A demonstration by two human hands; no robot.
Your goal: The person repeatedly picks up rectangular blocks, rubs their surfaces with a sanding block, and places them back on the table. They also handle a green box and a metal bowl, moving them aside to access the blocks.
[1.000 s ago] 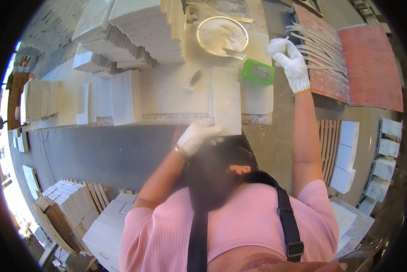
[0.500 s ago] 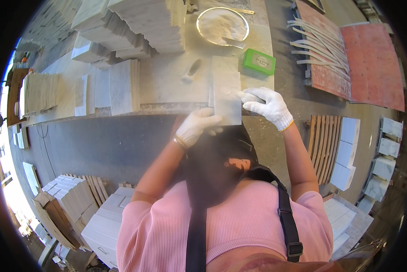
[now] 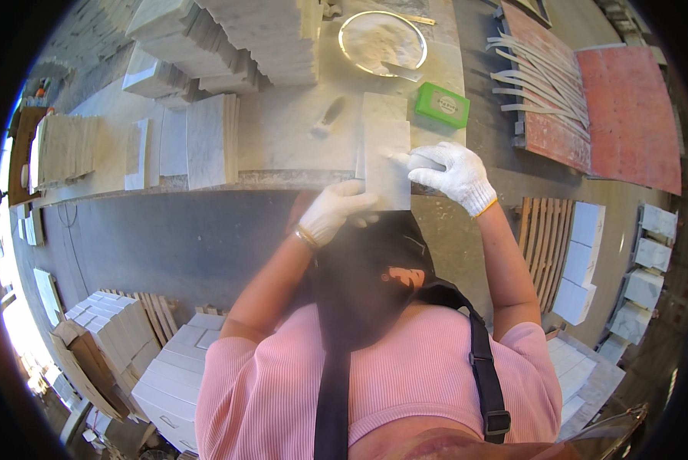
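A flat pale marble tile (image 3: 388, 172) juts over the near edge of the workbench, overlapping another pale tile (image 3: 384, 105) behind it. My left hand (image 3: 336, 211), in a white knit glove, grips the front tile by its left edge, thumb on top and fingers partly hidden underneath. At the tile's right side my gloved right hand (image 3: 453, 175) is closed on a small pale object, too indistinct to name. Its tip lies over the tile's face. A green box (image 3: 442, 106) sits beyond my right hand. A flat brush (image 3: 328, 116) lies on the bench, left of the tiles.
A round pan of whitish powder (image 3: 382, 46) with a scraper (image 3: 402, 72) stands at the back. Tall tile stacks (image 3: 259, 46) fill the back left; more tiles (image 3: 206, 146) stand nearer. To the right are pale strips (image 3: 539, 77) on a red board (image 3: 627, 115) and a wooden pallet (image 3: 545, 245).
My right hand has shifted slightly left, and the small object's tip now reaches farther across the tile. My left hand keeps its grip on the edge. The whole view has shifted slightly.
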